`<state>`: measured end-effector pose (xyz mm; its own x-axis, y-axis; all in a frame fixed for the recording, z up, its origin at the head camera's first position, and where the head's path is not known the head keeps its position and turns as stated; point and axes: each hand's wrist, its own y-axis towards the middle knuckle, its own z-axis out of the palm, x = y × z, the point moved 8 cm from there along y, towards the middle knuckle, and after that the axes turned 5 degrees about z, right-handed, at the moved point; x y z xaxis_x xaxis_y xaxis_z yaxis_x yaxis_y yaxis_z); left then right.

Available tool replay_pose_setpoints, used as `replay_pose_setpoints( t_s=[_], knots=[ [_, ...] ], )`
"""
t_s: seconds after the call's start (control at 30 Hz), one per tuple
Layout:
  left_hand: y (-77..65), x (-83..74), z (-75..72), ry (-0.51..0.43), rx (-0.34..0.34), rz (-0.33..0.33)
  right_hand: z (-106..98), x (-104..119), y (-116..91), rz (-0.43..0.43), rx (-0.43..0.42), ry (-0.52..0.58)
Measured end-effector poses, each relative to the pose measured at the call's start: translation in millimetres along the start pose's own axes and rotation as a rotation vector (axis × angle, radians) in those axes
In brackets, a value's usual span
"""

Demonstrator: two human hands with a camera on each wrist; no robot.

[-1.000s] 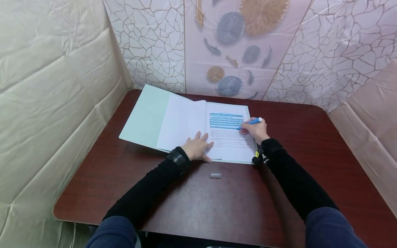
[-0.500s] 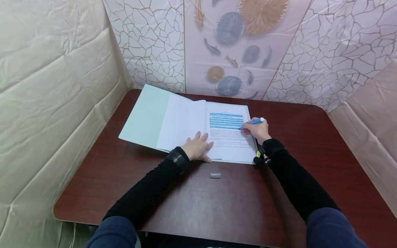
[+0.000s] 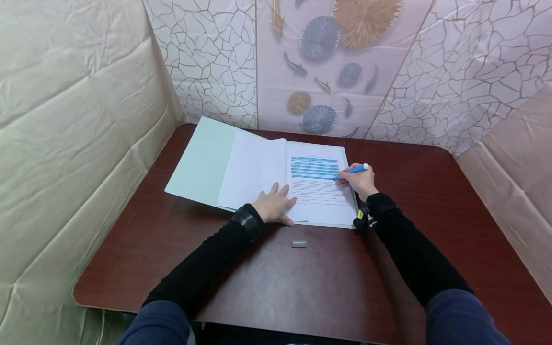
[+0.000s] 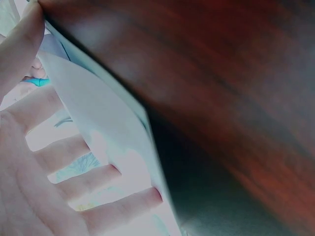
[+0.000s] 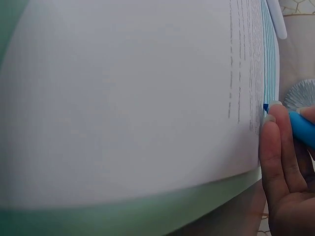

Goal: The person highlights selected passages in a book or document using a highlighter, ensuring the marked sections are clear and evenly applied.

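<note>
In the head view a light green folder lies spread out, with a printed white page on its right side. Several lines near the top of that page carry blue highlighting. My right hand pinches a blue highlighter, its tip at the right end of the lowest blue line. The right wrist view shows the highlighter's dark blue tip at the page. My left hand, fingers spread, rests on the paper near the fold at the lower edge.
A small grey cylinder lies on the dark red-brown table in front of the folder. Patterned cloth hangs behind the table, and a pale cloth hangs along the left.
My right hand and the highlighter have shifted slightly right along the text line. The left hand has stayed in place on the page.
</note>
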<state>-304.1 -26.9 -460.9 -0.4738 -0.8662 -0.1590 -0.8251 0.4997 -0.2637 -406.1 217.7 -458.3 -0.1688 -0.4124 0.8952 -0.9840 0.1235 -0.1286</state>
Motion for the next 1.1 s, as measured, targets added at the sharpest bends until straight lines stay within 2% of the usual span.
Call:
replay_pose_setpoints(
  t_s=[0.33, 1.1],
  knots=[
    [1.2, 0.4, 0.5, -0.002, -0.002, 0.003, -7, -2, 0, 0.014, -0.016, -0.058],
    [0.6, -0.6, -0.7, -0.003, -0.002, 0.001, -16, -6, 3, 0.027, -0.044, -0.065]
  ],
)
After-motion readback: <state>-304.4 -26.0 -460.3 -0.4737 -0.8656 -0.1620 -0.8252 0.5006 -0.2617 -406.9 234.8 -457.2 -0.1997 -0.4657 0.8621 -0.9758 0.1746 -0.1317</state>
